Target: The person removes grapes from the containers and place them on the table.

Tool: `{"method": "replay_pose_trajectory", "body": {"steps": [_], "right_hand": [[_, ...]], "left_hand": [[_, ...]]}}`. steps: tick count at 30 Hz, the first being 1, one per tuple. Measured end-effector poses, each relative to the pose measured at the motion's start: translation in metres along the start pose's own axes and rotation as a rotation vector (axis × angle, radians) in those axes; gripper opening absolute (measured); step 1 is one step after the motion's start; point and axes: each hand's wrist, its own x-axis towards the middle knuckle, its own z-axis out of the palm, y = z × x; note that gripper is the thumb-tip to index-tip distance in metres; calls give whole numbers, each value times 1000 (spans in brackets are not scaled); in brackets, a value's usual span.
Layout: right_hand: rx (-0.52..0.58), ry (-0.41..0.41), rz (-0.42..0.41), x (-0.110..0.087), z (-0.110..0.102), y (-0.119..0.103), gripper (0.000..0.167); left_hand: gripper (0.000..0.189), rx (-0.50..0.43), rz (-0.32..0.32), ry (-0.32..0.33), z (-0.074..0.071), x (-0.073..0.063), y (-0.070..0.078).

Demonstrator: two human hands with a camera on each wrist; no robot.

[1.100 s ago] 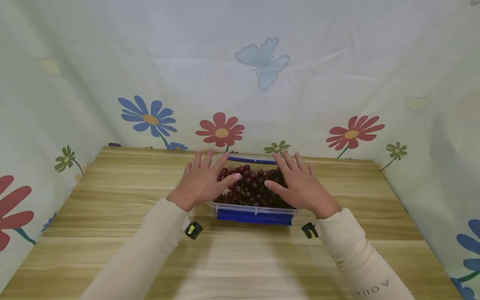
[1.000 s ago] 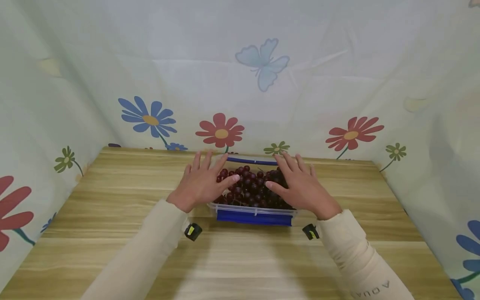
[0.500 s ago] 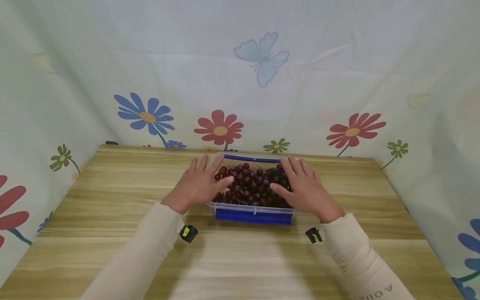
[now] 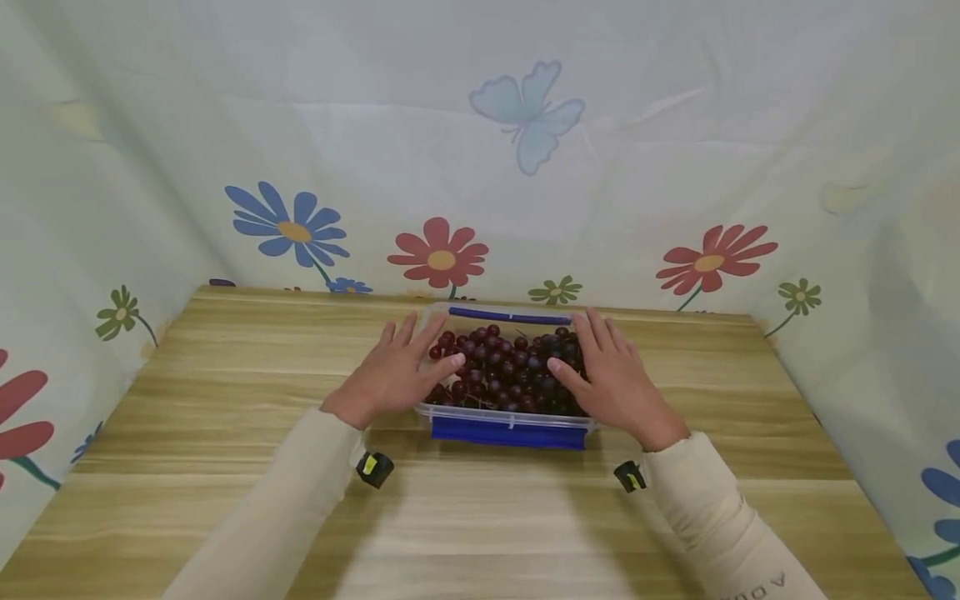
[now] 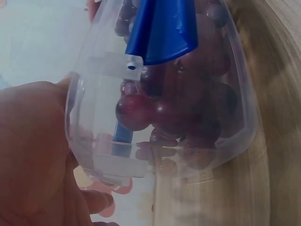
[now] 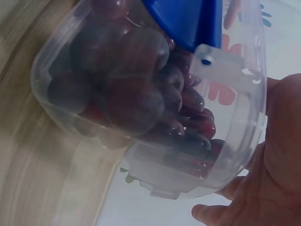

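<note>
A clear plastic box with blue latches stands on the wooden table, its top uncovered. Dark red grapes fill it up to near the rim. My left hand lies at the box's left end, fingers extended and spread, the thumb reaching in over the grapes. Over the right end is my right hand, its fingers straight and the thumb likewise above the fruit. In both wrist views the hands appear right at the rim, with grapes visible through the box wall.
The box sits toward the back of the wooden table, close to a hanging white cloth printed with flowers and a butterfly. The cloth also encloses both sides. A small black wrist device shows below the left sleeve.
Both hands have shifted outward from each other, uncovering more of the grapes between the thumbs. The box stays where it was; the head view has tilted slightly.
</note>
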Motion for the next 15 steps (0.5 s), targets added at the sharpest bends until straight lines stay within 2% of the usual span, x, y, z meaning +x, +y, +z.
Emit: {"method": "replay_pose_trajectory", "body": {"steps": [8,15], "right_hand": [[25,24,17,-1,3,7,87],[35,18,29,-2,6,10,88]], "left_hand": [[84,-49,5,-23,5,1,-3],[82,-85,5,-14,8,1,-5]]}}
